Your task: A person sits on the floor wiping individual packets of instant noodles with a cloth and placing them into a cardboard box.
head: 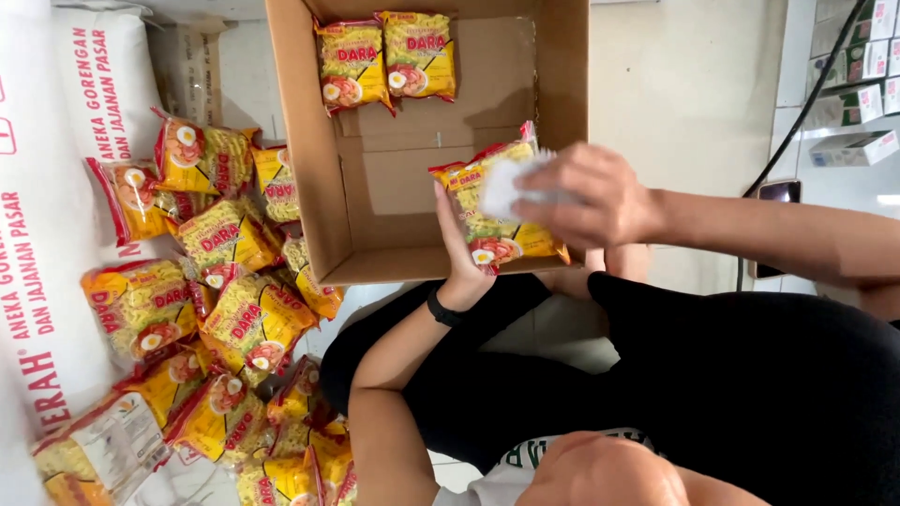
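Left hand (461, 245) fingers closed on yellow noodle packet (497, 220) over the cardboard box (375, 187); right hand (586, 197) fingers pressed white cloth (506, 187) onto it. Packet likely light, crinkly, slippery, brittle inside; edges give best hold.

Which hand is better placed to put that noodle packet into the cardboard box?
Probably the left hand: its fingers grip the noodle packet over the cardboard box, while the right hand holds a white cloth.

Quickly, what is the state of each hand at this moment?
Left hand: holding a yellow noodle packet over the cardboard box.
Right hand: pressing a white cloth on that packet.
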